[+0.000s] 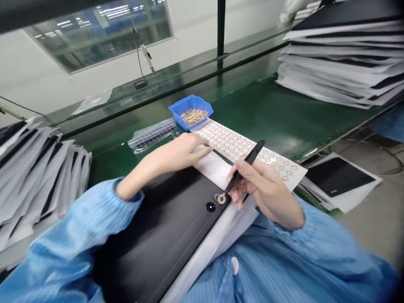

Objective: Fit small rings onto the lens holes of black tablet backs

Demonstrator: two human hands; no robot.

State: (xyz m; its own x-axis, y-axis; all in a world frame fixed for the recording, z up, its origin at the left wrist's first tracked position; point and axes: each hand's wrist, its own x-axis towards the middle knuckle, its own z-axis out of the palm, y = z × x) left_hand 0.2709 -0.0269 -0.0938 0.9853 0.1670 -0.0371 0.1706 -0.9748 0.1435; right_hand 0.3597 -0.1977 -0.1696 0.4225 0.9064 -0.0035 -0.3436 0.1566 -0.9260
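Your right hand (265, 187) pinches black tweezers (246, 165), their tip at a tan ring (221, 198) on the black panel (164, 219); your left hand (173, 153) lies flat, fingers together, on a white sheet (211, 168)

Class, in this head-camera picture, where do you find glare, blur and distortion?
Head view: ceiling lights reflect in the rectangular glass pane; soft glare streaks the glossy green workbench; the pale-blue striped sleeve blurs near the lens; the frame tilts, with wide-angle bending at the edges.
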